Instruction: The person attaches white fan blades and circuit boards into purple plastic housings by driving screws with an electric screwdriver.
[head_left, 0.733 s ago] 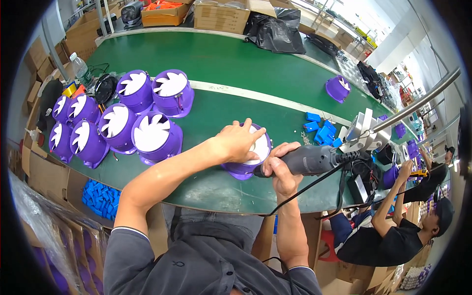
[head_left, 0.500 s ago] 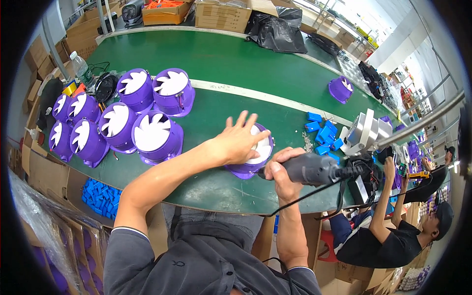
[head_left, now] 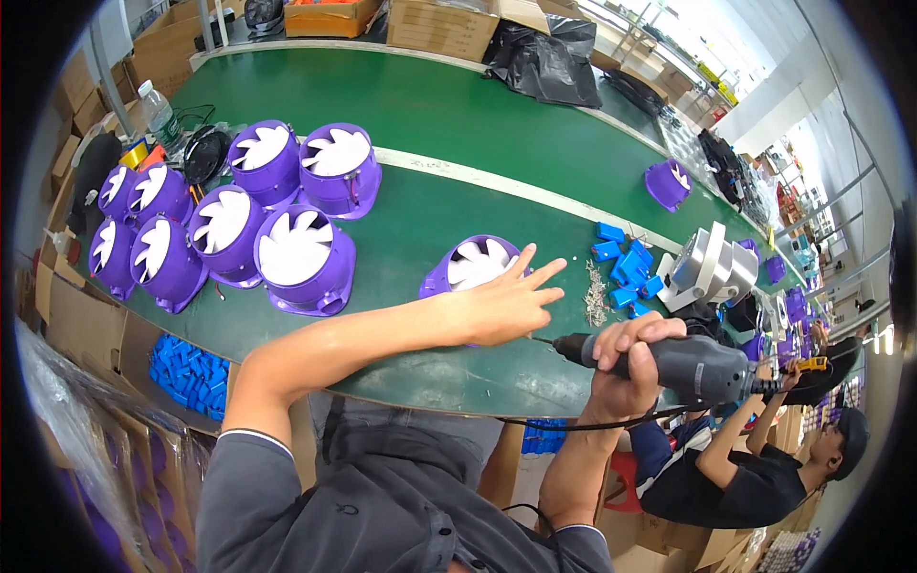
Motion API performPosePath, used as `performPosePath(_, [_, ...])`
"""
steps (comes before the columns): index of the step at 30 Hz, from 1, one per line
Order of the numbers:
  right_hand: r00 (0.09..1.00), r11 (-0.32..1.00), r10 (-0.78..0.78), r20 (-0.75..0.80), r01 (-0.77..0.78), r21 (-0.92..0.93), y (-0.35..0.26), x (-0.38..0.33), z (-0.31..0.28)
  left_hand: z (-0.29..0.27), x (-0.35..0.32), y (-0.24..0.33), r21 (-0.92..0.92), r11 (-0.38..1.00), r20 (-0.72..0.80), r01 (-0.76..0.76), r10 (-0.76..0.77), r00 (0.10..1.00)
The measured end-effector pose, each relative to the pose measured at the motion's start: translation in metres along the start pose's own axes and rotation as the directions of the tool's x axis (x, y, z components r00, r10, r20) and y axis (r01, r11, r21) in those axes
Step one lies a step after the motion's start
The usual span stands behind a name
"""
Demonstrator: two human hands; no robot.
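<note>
A purple fan housing with a white impeller (head_left: 475, 266) stands near the front edge of the green bench (head_left: 430, 115). My left hand (head_left: 503, 304) hovers just right of it, fingers spread, holding nothing. My right hand (head_left: 626, 358) grips a dark electric screwdriver (head_left: 683, 368), lying level with its bit pointing left toward my left hand. A small heap of screws (head_left: 597, 298) and several blue plastic parts (head_left: 626, 267) lie to the right of the fan.
Several finished purple fans (head_left: 229, 210) cluster at the left. A lone purple housing (head_left: 667, 183) and a white fixture (head_left: 712, 267) sit at the right. Cardboard boxes (head_left: 444, 21) and black bags line the far edge. A bin of blue parts (head_left: 191, 372) sits below. A co-worker in black (head_left: 764, 477) works at lower right.
My left hand has lifted off the fan and slid right, fingers spread. The screwdriver has drawn back from the fan and lies lower and further right.
</note>
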State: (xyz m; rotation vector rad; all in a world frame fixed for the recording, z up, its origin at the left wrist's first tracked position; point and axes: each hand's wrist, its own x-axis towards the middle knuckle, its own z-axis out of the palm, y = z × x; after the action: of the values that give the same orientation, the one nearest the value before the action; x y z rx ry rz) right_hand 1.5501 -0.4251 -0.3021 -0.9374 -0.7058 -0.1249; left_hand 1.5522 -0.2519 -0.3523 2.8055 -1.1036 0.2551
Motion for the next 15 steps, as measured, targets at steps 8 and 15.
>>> performPosePath(8, [0.985, 0.985, 0.168, 0.042, -0.166, -0.045, 0.027, -0.011, 0.016, 0.002, -0.011, -0.028, -0.179, 0.953, -0.173, 0.245, -0.276, 0.945])
performPosePath(15, [0.952, 0.959, 0.282, 0.114, -0.284, -0.005, 0.062, -0.014, 0.017, 0.016, -0.027, -0.029, -0.186, 0.916, -0.001, 0.356, -0.363, 0.932])
